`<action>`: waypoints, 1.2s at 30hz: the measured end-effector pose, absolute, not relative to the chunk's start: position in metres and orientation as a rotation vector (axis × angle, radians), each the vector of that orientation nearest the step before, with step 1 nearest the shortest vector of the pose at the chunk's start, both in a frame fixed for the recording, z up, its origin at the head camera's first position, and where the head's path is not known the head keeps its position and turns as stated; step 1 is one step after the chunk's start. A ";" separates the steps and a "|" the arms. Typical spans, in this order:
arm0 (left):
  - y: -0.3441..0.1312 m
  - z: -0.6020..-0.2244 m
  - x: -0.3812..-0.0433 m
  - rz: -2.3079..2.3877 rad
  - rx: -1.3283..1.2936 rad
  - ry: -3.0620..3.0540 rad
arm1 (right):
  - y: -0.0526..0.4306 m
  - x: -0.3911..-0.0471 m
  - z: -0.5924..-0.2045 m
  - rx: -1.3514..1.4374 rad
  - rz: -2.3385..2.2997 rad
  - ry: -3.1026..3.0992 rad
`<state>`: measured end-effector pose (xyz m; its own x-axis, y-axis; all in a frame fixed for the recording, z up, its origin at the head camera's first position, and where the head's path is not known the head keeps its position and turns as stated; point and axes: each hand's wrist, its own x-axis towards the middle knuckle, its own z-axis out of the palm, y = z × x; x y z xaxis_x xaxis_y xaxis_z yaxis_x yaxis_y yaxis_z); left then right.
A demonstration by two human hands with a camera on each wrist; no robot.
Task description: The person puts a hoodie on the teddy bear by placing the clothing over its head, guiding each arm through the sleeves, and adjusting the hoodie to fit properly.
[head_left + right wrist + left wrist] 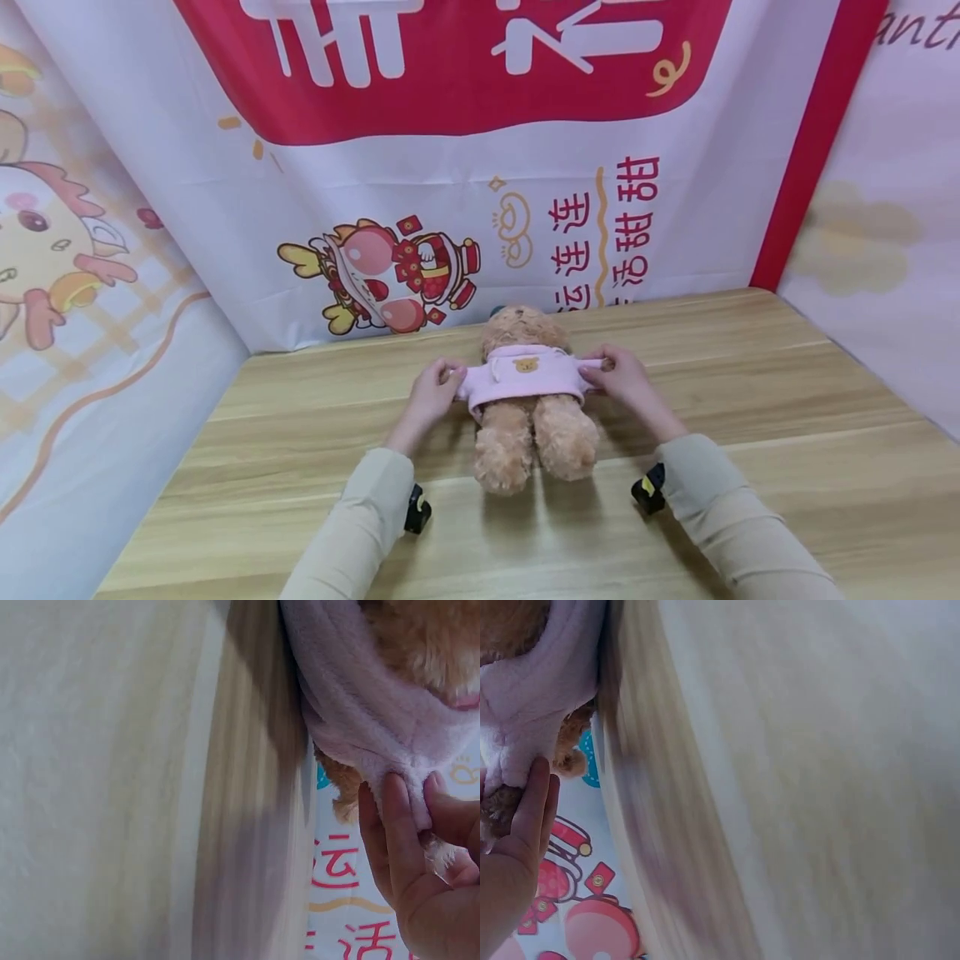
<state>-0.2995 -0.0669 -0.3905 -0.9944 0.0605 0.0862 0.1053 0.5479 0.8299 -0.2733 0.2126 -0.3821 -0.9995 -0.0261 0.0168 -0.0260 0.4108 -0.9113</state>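
A fluffy brown teddy bear (572,433) lies on its back on the wooden table, legs toward me and head toward the back wall. It wears a pale pink sweater (517,379) with a small bear face on the chest. My left hand (435,390) grips the sleeve on the left side, thumb and fingers around its end. On the other side my right hand (621,373) pinches the opposite sleeve. Close up in the right wrist view, the sleeve cuff (409,796) is squeezed between thumb and fingers, with brown paw fur showing below. Both sleeves are stretched outward.
The wood-grain table (750,400) reaches back to a white printed cloth (225,208) with red lettering and cartoon figures. More printed cloth hangs at the left and right sides. A black wrist device (417,510) sits at each cuff.
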 end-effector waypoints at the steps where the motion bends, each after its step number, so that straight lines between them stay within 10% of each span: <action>1: -0.067 -0.391 -0.300 -1.464 -0.136 -2.719 | 0.213 -0.273 -0.382 -0.035 -1.695 2.656; 36: -0.072 -0.368 -0.313 -1.814 -0.111 -2.843 | 0.266 -0.289 -0.354 -0.286 -1.471 2.401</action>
<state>-0.3135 -0.0715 -0.3679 -0.9709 0.1786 -0.1596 -0.0696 0.4274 0.9014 -0.2891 0.2661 -0.3544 -0.9320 -0.3266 -0.1573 -0.0081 0.4525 -0.8917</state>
